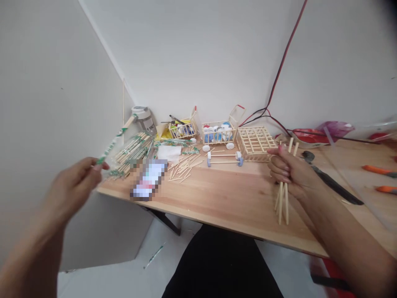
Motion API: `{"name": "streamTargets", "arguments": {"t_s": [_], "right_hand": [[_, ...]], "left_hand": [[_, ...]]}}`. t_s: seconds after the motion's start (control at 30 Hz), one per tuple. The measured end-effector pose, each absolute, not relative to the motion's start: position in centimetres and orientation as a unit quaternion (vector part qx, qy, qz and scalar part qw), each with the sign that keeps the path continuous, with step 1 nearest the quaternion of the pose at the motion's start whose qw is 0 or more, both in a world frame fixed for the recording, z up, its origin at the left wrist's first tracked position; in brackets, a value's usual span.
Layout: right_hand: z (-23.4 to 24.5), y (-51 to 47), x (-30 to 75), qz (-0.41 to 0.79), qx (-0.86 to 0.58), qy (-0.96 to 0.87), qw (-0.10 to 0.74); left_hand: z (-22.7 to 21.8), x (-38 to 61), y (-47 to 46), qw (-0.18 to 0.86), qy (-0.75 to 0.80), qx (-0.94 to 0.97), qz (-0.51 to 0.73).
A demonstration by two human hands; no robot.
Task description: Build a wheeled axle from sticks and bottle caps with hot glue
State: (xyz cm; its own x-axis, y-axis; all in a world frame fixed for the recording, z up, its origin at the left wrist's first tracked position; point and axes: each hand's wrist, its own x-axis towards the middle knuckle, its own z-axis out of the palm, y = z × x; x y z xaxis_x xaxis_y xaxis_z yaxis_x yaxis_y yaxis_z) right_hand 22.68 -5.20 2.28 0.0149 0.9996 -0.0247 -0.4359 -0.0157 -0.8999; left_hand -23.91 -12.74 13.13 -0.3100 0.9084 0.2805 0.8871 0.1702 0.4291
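My left hand (76, 184) is raised at the table's left edge, fingers pinched on a wrapped chopstick (115, 138) in a clear sleeve with green print, its wooden tip pointing up and right. My right hand (290, 171) is closed round a small bundle of bare wooden chopsticks (283, 198), held nearly upright above the wooden table (223, 198). Just beyond that hand lies a square wooden lattice frame (254, 142).
A pile of wrapped chopsticks (132, 153) lies at the back left, beside a blurred phone (149, 180) and loose short sticks (182, 165). Two stick-built carts (217, 132) with bottle caps stand by the wall. A wheel-and-axle piece (223, 159), a black knife (331, 184), orange-handled tools (380, 170) and red-black cables (273, 95) are also here.
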Motion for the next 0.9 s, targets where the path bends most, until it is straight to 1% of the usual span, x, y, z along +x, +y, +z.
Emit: {"name": "streamTargets", "arguments": {"t_s": [0.03,0.1,0.2,0.27,0.37,0.53,0.73,0.9], "right_hand": [[2.4,-5.3,22.6,0.597,-0.383,-0.368,0.601],[2.7,-5.4,22.4,0.601,-0.377,-0.371,0.599],[3.0,-5.6,22.2,0.597,-0.377,-0.382,0.596],[3.2,-5.8,22.0,0.584,-0.38,-0.392,0.601],[3.5,-6.1,21.9,0.576,-0.384,-0.402,0.6],[3.7,-6.5,21.7,0.581,-0.391,-0.405,0.588],[3.5,-6.4,21.3,0.537,-0.386,-0.38,0.647],[3.4,-6.3,21.1,0.533,-0.383,-0.395,0.642]], "left_hand": [[11.8,-22.3,-13.5,0.108,0.732,0.596,0.311],[8.3,-18.1,-14.5,0.299,0.666,0.589,0.345],[2.9,-10.7,-15.1,0.468,0.568,0.57,0.366],[0.6,-6.4,-15.3,0.539,0.5,0.571,0.366],[-0.5,-2.0,-15.8,0.547,0.472,0.587,0.365],[0.5,0.7,-16.0,0.521,0.459,0.648,0.314],[1.2,2.9,-15.2,0.456,0.472,0.691,0.304],[1.7,4.1,-14.3,0.429,0.478,0.704,0.303]]}}
